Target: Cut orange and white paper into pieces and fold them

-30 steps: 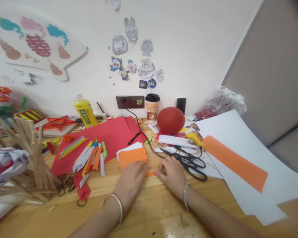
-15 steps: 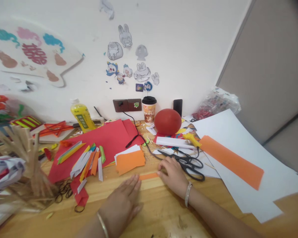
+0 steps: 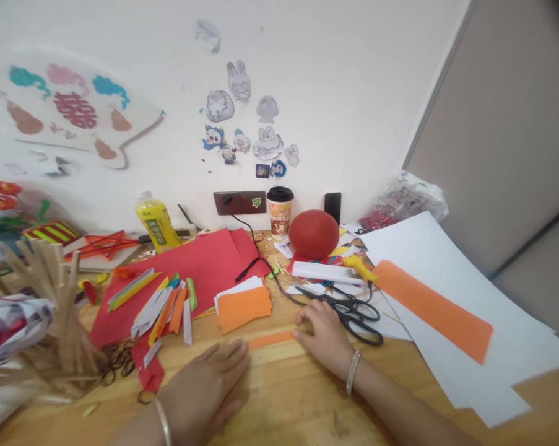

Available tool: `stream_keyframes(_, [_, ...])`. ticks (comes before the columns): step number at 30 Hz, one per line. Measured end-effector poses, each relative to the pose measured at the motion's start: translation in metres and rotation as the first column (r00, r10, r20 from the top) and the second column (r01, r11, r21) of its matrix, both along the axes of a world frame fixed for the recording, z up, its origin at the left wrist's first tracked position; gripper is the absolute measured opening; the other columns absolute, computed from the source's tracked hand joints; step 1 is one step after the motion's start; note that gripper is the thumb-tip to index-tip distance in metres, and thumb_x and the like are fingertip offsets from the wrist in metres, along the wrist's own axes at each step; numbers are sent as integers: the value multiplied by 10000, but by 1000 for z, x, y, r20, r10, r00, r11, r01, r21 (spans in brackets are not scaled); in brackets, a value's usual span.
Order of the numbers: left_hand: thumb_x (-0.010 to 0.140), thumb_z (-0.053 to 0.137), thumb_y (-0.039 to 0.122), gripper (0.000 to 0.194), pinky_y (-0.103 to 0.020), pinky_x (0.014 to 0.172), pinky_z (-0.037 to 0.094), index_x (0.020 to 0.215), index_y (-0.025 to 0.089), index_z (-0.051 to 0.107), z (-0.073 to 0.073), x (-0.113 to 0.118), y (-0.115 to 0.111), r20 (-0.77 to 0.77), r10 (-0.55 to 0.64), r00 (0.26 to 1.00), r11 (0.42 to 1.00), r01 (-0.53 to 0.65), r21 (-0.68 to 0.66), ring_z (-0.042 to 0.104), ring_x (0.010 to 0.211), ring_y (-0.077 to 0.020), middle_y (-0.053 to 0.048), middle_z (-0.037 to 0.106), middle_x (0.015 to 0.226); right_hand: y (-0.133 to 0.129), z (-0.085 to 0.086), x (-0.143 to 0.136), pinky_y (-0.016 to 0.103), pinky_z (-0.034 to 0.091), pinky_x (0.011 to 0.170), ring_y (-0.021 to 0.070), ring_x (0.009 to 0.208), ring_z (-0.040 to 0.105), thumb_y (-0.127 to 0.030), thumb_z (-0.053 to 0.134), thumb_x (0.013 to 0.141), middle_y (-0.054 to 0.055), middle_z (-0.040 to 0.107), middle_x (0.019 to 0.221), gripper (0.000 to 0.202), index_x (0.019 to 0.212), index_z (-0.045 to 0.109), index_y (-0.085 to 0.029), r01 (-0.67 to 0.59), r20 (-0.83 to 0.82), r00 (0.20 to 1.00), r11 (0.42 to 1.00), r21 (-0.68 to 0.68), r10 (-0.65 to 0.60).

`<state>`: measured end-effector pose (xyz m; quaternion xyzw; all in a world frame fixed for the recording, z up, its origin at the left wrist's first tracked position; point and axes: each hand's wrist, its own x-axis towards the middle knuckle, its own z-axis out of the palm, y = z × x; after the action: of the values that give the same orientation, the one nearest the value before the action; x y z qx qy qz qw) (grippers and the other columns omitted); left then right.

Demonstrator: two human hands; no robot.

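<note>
A narrow orange paper strip [image 3: 270,339] lies flat across the wooden table in front of me. My left hand [image 3: 208,379] is palm down, fingers stretched out, with the fingertips on the strip's left end. At the strip's other end, my right hand [image 3: 326,334] has curled fingers, and its thumb and forefinger pinch the tip. Just behind that hand lie black-handled scissors [image 3: 358,314], partly covered by it. A small stack of orange paper pieces [image 3: 244,308] sits beyond the strip.
Folded paper strips [image 3: 165,310] rest on red sheets [image 3: 205,260] to the left, near wooden sticks [image 3: 68,310]. A red balloon [image 3: 314,234], a lidded cup [image 3: 280,214] and a yellow bottle [image 3: 157,224] stand behind. White sheets [image 3: 428,248] bear a wide orange piece [image 3: 437,310] at right.
My left hand has slid left and toward me along the strip, and more of the orange paper shows. The right hand keeps its place at the other end. The view has tilted slightly.
</note>
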<state>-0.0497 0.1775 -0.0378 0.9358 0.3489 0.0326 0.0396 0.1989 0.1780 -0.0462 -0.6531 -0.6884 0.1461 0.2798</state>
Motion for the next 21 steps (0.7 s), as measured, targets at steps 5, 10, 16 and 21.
stream_keyframes(5, [868,366,226,315,-397,819,490,767,218,664,34,10,5,-8,102,995,995,-102,2,669,779,-211,-47,712,782,-1,1,-2,305,350,752,187,848,486,-158,637,720,15,586,838,50,708,612,-200,-44,-29,999,999,13,44])
stream_keyframes(10, [792,540,209,159,-370,726,502,909,179,644,25,34,0,151,188,970,973,-206,109,619,831,-243,-93,667,917,-6,0,-11,303,358,752,183,841,496,-142,638,735,10,590,816,75,701,604,-200,-149,-47,987,988,41,151])
stream_keyframes(16, [787,459,109,157,-280,641,482,687,186,552,3,43,-2,230,232,945,970,-243,24,592,704,-179,-53,629,765,-5,0,-11,308,376,724,192,810,511,-164,600,755,16,591,789,61,714,566,-194,-142,-119,982,989,29,145])
stream_keyframes(21, [826,395,175,153,-267,566,469,736,201,515,18,4,27,361,390,847,875,-463,141,601,632,-176,-26,608,675,-3,-4,-6,309,393,710,192,778,519,-142,526,770,24,578,766,83,703,534,-190,-130,-187,972,990,61,139])
